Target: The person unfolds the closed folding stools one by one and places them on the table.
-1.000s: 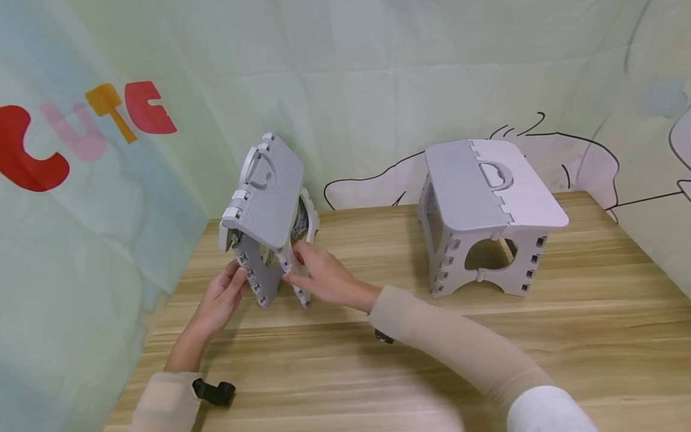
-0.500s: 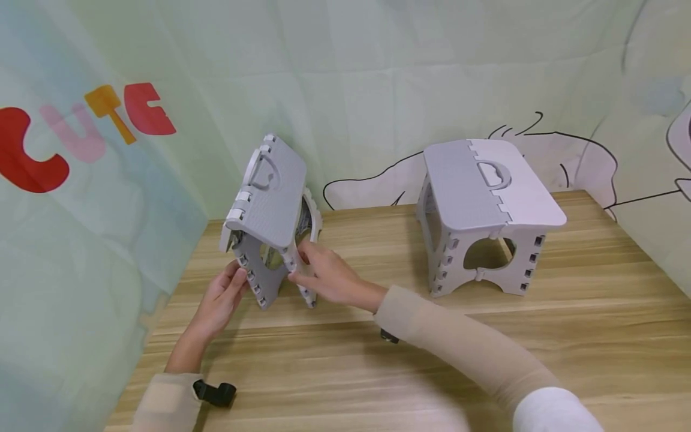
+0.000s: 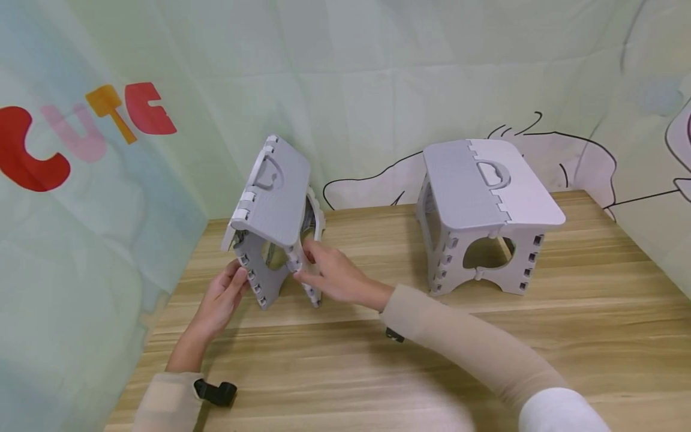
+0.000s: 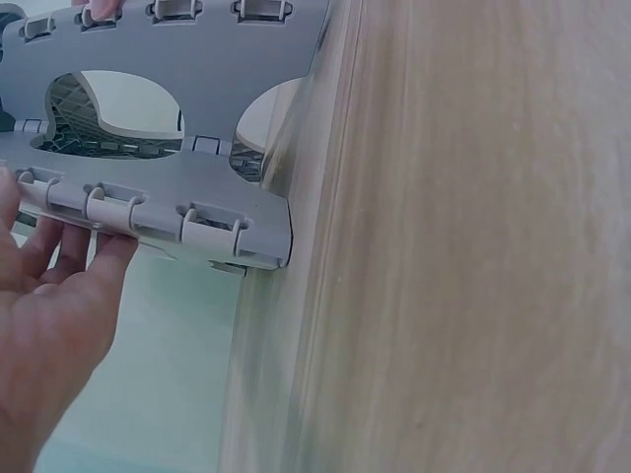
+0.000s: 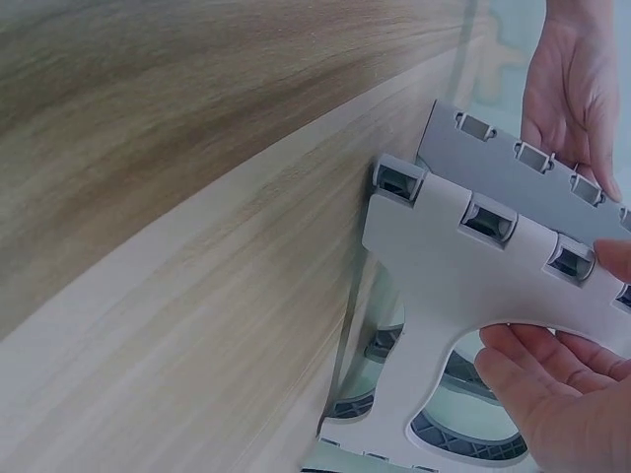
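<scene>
A grey and white folding stool [image 3: 283, 198] stands half unfolded at the left of the table, its top bent into a sloping ridge with the handle halves spread. My left hand [image 3: 218, 300] pinches the hinged edge of its left leg panel, thumb on one side and fingers beneath, as the left wrist view shows on the grey panel [image 4: 212, 84]. With my right hand [image 3: 340, 276] I grip the other leg panel; in the right wrist view the fingers curl through the opening of the white panel [image 5: 434, 266]. The legs stand apart at the bottom.
A second folding stool [image 3: 459, 192], fully unfolded with a flat top, stands to the right on the wood-grain table [image 3: 345, 372]. A pale printed cloth [image 3: 356, 96] hangs behind and along the left side, close to the left stool.
My right hand has moved slightly right with its leg panel, so the legs have spread wider. The stool's top has flattened a little. The left hand has stayed in place.
</scene>
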